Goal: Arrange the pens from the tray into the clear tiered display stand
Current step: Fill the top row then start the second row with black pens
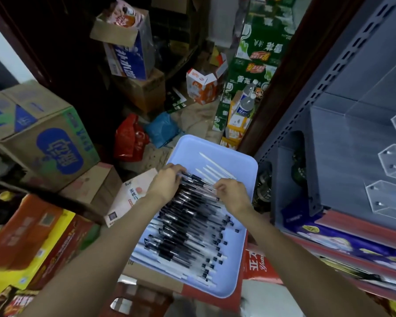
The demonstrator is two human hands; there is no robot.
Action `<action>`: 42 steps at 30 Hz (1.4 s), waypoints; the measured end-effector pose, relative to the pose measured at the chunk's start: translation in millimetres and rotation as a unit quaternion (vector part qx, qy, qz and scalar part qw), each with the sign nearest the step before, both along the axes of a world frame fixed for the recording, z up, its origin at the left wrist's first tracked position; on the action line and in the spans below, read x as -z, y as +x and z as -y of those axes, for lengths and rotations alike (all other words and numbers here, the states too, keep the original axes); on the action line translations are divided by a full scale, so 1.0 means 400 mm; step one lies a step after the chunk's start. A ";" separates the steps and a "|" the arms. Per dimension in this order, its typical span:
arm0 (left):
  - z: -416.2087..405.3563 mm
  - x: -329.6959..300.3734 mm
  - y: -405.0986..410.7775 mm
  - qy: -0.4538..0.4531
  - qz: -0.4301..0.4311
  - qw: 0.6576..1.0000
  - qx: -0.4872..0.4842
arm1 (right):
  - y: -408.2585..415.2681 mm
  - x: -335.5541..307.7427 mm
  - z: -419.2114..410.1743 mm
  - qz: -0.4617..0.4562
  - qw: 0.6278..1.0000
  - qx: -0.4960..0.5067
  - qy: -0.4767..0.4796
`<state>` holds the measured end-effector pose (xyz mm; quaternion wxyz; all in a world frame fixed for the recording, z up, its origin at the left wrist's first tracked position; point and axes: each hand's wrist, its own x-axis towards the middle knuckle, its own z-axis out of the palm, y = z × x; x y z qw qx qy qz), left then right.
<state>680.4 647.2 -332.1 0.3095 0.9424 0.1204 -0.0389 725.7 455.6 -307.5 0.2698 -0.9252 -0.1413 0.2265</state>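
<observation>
Stacked drink cartons [44, 138] crowd the left of the storeroom. Next comes the left hand [167, 181], fingers curled over the capped ends of a few black-capped gel pens [188, 216] at the far end of the pile. The pens lie in a loose heap across the pale blue tray [242, 266], which rests on boxes. The right hand [230, 191] pinches the other ends of the same few pens, so both hands are closed on one small bundle. This looks like the gathering step. Next, the bundle needs lifting and carrying right to the clear tiered display stand [393, 163] on the grey shelf, its compartments seemingly unfilled.
</observation>
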 end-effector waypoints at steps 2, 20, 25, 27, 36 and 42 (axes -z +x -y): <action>-0.003 0.011 0.021 0.015 -0.001 1.000 -0.001 | 0.004 -0.009 0.011 0.006 1.000 0.013 0.002; -0.005 -0.124 0.065 -0.285 0.123 0.949 -0.053 | 0.046 -0.149 0.038 -0.072 0.955 0.136 0.253; 0.069 -0.293 0.113 -0.329 0.231 0.914 -0.056 | 0.074 -0.264 0.071 -0.052 0.945 0.135 0.295; 0.109 -0.361 0.140 -0.332 0.244 0.911 -0.025 | 0.085 -0.314 0.087 -0.042 0.933 0.145 0.327; 0.392 -0.561 0.246 -0.236 0.242 0.936 0.099 | 0.145 -0.505 0.301 0.103 0.844 0.193 0.490; 0.639 -0.660 0.299 -0.154 0.274 0.932 0.182 | 0.181 -0.591 0.549 0.136 0.805 0.197 0.543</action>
